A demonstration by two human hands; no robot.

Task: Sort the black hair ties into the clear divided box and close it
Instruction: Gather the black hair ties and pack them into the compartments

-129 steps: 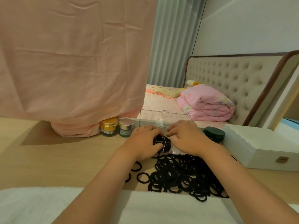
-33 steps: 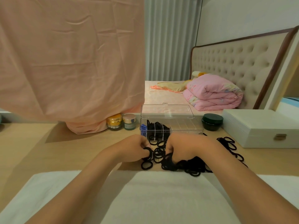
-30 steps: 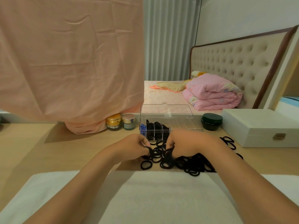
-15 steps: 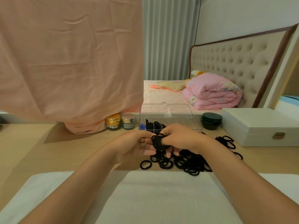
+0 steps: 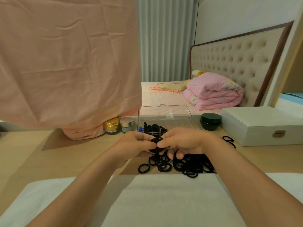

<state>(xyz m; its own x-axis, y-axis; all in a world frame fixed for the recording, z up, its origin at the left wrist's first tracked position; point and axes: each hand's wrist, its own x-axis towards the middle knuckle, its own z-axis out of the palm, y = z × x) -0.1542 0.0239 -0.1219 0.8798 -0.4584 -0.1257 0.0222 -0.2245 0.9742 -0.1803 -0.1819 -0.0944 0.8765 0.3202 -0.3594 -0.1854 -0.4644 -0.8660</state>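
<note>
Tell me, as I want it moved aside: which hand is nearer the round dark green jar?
Right. The right hand is in front of the round dark green jar, slightly to its left; the left hand lies farther left, beyond the right hand. Both pinch black hair ties.

table left of the hands: bare wood, wide lane back to the pink cloth, which hangs down to the table's rear. box open from above; lid stands up behind it, blocks rear approach. left flank tight: gold jar and silver-lidded jar just beside. right: dark green jar near, white case beyond. front: left hand and right hand pinching a wad of ties, tie pile below
</note>
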